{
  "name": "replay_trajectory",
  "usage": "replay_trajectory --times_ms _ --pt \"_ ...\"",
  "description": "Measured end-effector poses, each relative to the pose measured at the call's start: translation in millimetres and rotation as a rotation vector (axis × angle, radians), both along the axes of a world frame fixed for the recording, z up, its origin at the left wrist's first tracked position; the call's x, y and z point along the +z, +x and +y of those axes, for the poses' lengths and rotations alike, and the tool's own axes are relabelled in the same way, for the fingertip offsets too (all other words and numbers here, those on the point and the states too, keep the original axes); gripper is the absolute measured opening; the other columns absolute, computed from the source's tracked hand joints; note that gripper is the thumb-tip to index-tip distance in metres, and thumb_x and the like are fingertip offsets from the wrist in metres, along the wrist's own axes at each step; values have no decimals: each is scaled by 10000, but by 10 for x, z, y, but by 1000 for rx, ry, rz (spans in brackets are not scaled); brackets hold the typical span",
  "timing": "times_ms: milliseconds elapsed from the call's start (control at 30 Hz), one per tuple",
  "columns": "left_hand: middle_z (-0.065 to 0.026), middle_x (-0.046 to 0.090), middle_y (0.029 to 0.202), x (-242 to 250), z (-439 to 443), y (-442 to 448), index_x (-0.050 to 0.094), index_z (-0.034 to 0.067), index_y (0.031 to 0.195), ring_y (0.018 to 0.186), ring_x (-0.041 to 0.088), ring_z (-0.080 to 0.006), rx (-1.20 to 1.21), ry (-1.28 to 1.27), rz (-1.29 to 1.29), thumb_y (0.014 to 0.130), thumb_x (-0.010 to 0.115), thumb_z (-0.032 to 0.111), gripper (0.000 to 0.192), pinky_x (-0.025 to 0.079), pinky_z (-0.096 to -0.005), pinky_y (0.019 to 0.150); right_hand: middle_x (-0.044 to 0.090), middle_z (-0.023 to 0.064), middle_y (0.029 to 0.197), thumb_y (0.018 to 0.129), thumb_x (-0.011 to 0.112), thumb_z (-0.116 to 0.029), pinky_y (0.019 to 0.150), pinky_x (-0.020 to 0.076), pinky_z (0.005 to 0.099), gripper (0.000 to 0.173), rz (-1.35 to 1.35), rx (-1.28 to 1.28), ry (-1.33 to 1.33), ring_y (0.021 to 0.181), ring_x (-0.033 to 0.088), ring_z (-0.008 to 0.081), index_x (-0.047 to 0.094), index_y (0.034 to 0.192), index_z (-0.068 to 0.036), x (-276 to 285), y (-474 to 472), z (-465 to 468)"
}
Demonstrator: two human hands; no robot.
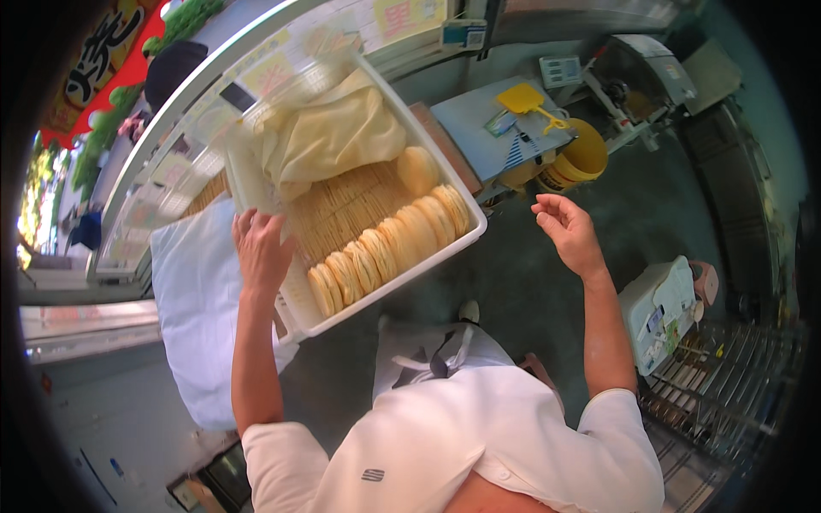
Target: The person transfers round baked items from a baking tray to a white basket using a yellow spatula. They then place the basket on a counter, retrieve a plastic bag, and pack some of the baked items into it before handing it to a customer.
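A white plastic crate point(397, 278) stands before me, lined with a slatted mat point(340, 211). Round flat breads point(378, 253) stand on edge in a row along its near side, and a single round bread point(417, 170) leans behind their right end. Cream cloth point(340, 138) lies bunched over the crate's far part. My left hand point(262, 247) is at the crate's left edge, fingers slightly curled and holding nothing visible; whether it touches the rim I cannot tell. Out to the right of the crate, my right hand point(566, 232) hangs in the air with nothing in it, thumb apart from the bent fingers.
Light-blue cloth point(192, 308) drapes left of the crate. Beyond the right side are a board point(468, 128) with a yellow scoop point(521, 99), a yellow bucket point(587, 151) and a machine point(648, 70). A white bin point(648, 308) and metal racks stand at right. A person is outside the window.
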State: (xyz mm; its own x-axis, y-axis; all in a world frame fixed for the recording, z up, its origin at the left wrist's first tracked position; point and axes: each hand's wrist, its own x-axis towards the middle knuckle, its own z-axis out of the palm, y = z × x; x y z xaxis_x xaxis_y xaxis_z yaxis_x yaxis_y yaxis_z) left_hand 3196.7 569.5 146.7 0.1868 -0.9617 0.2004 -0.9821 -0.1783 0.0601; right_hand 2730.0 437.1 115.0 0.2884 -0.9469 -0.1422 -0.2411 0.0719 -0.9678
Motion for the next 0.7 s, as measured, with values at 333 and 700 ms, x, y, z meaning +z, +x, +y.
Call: replay_trajectory --times_ms 333,700 --pt "-105 692 1057 -159 -497 373 724 78 1042 1182 532 -351 23 -15 91 722 788 187 344 353 -450 1064 696 107 1062 921 656 -100 854 520 285 325 195 -109 -58 958 651 150 622 1214 36 -3 -197 -299" --pt "-132 584 1295 -657 -770 502 688 57 1106 1289 449 -367 97 -63 10 666 829 162 474 300 -465 1126 694 100 1057 918 648 -94 868 521 278 315 211 -89 34 951 655 153 628 1201 43 -70 33 -340"
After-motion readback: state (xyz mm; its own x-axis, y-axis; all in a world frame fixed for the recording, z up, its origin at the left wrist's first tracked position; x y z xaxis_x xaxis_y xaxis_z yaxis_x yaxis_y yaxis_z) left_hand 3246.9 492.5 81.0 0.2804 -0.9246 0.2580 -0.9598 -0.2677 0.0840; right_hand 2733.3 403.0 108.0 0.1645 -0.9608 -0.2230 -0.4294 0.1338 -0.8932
